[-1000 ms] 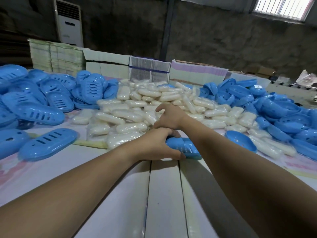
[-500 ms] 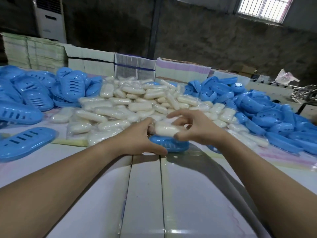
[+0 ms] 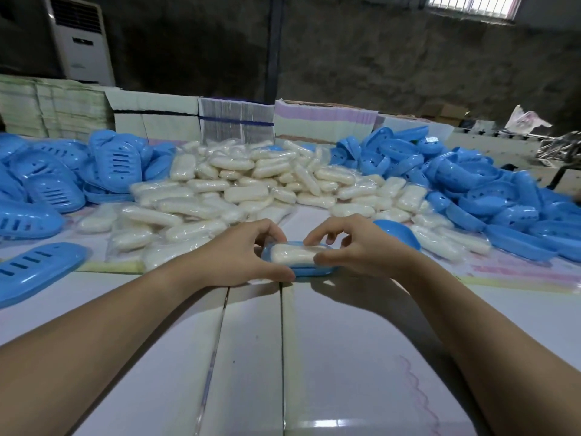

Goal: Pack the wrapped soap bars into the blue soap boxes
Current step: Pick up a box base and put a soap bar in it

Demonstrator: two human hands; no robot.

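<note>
A blue soap box bottom (image 3: pixel 309 271) rests on the white table surface in front of me. One wrapped soap bar (image 3: pixel 294 254) lies in it, white under clear film. My left hand (image 3: pixel 239 253) grips the box's left end, thumb along its near edge. My right hand (image 3: pixel 355 247) holds the bar's right end with its fingertips on top. Behind them spreads a big pile of wrapped soap bars (image 3: pixel 251 187). Slotted blue lids (image 3: pixel 59 184) are heaped at the left, blue box bottoms (image 3: pixel 471 184) at the right.
A single slotted blue lid (image 3: pixel 34 269) lies near the left edge. One loose blue bottom (image 3: pixel 397 232) sits just right of my right hand. Stacks of flat cartons (image 3: pixel 235 124) line the table's far side. The white table (image 3: pixel 251 357) stretches toward me.
My right hand took a wrapped bar from the pile, carried it back and set it into the blue box bottom. My left hand has kept hold of that box throughout.
</note>
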